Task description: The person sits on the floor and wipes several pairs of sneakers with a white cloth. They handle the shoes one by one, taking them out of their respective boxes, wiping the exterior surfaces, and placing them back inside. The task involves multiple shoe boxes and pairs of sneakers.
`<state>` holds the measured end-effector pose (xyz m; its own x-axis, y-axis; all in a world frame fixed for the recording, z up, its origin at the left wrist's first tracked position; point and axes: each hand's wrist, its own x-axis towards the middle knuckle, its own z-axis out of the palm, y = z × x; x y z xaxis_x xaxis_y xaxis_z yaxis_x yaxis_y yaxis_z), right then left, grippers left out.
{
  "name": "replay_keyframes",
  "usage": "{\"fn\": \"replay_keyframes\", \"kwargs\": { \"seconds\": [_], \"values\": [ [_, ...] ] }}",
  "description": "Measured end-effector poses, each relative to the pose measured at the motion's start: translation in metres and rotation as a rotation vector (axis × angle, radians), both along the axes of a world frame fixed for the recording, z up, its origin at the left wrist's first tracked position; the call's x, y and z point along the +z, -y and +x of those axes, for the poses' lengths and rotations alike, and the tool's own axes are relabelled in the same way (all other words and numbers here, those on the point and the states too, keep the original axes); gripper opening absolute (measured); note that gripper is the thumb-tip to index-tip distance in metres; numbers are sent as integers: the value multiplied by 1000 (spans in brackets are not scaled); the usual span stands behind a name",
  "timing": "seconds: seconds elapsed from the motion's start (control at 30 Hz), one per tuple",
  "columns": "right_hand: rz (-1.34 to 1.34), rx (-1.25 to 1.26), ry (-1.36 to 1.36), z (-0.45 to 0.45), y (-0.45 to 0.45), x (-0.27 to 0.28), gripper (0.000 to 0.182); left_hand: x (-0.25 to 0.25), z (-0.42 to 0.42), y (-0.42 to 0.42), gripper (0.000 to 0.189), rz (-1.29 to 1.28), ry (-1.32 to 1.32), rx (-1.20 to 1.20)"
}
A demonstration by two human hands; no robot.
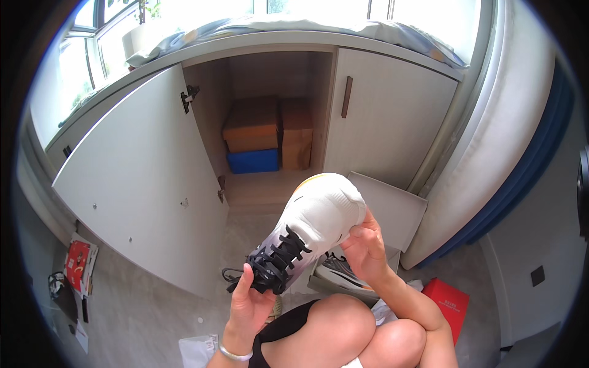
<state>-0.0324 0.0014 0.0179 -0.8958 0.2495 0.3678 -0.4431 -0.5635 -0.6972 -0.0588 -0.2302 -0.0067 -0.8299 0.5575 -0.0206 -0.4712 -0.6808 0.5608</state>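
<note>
A white sneaker point(317, 211) with black laces point(271, 262) is held up between my two hands, toe pointing away from me. My left hand point(251, 299), with a bangle on the wrist, grips it at the laced ankle end. Around the toe's right side my right hand point(368, 248) has its fingers and thumb; some fingers are hidden behind the shoe. Below and behind it, another sneaker point(343, 271) lies in an open shoebox point(336, 290) on the floor. The box's raised lid point(391, 207) leans toward the cabinet.
Ahead stands a low cabinet with its left door point(147, 184) swung open and right door point(386, 110) closed. Inside are brown boxes point(251, 122) and a blue box point(253, 161). A red box point(448, 306) lies right, a white bag point(198, 349) lower left, and a curtain point(497, 161) hangs right.
</note>
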Motion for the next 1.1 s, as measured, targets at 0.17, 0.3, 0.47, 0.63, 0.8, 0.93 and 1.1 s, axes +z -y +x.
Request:
{"fn": "replay_keyframes", "kwargs": {
  "seconds": [0.17, 0.3, 0.47, 0.63, 0.8, 0.93, 1.1],
  "values": [
    [128, -36, -53, 1, 4, 8, 55, -14, 1, -11, 37, -172, -2, 121],
    [177, -119, -30, 5, 4, 29, 58, -17, 13, -16, 41, -354, -248, 313],
    [114, -134, 127, 9, -7, 25, 62, -24, 14, -17, 52, -519, -476, 344],
    [35, -209, 155, 4, -10, 15, 62, -4, 24, -23, 54, -532, -381, 218],
    [-147, -226, 191, -2, -20, 2, 57, -18, 5, -28, 65, -437, -543, 69],
    [123, -249, 183, 1, -29, 3, 59, -16, -26, -49, 53, -218, -253, -12],
    [259, -235, 242, 4, -66, 32, 57, -4, -16, -86, 46, -173, -30, -61]
  ]
}}
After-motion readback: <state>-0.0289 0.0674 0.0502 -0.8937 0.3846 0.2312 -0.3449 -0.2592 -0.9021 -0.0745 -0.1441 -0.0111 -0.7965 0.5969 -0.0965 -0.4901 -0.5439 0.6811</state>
